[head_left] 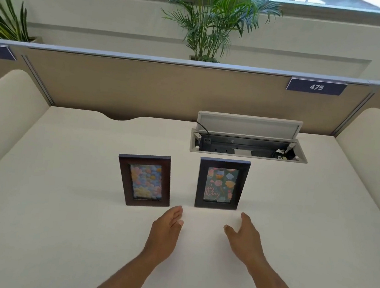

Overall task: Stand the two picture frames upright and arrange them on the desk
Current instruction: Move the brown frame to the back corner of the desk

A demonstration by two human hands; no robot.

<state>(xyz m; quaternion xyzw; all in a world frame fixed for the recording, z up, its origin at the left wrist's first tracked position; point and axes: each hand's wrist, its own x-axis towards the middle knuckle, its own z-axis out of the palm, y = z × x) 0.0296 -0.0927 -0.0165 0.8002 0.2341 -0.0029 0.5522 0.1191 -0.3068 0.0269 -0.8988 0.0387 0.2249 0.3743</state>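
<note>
Open-plan office cubicle. Numbered partition (191, 90) at 12 o'clock; cable box (248, 145) sunk in desk (56, 198) at 1 o'clock.

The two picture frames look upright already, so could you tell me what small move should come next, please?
Probably turn the left frame slightly to match the right frame: both stand, but the left one sits skewed. The left hand, open and empty, is nearest.

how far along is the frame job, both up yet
Both look done: the brown frame and the dark frame stand upright side by side on the desk, apart. Nothing is in hand: the left hand and right hand are open and empty. At most, straightening the slightly turned brown frame remains.
</note>
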